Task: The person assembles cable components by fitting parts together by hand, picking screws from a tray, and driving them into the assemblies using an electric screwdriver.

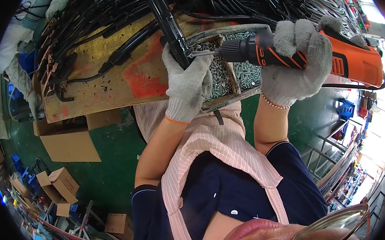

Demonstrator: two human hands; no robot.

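Observation:
My right hand (302,61), in a grey knit glove, is wrapped round an orange and black power drill (353,59). Its long bit (203,53) points left and meets the side of a long black plastic housing (170,30). That housing is gripped near its lower end by my gloved left hand (187,78), close to the bit tip. Whether a screw sits at the tip is too small to tell. Below the drill, a divided box of small metal screws (216,80) lies at the bench edge.
Black cables and housings (121,53) are heaped on the worn, red-stained bench top (145,78). At the left, another person's gloved hand (33,104) is near the bench end. Open cardboard boxes (69,146) stand on the green floor. A dark cord (348,85) runs below the drill.

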